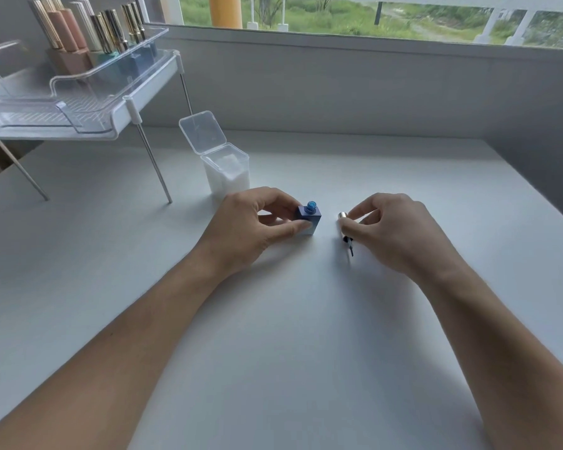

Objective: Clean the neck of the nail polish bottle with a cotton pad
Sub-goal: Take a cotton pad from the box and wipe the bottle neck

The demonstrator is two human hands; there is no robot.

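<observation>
A small square blue nail polish bottle [308, 219] stands upright on the white table [290, 336], uncapped, its threaded blue neck showing. My left hand [257, 227] grips its body between thumb and fingers. To the right, my right hand [394, 230] pinches the bottle's gold cap with its dark brush [346, 229], which lies flat on the table, brush tip pointing toward me. Just behind my left hand stands a clear box of white cotton pads [226, 172] with its hinged lid flipped open.
A clear raised shelf on thin metal legs [78, 102] stands at the back left, holding several nail polish bottles with gold and pastel caps [88, 37]. A grey wall with a window runs along the back, and a grey side wall bounds the table's right.
</observation>
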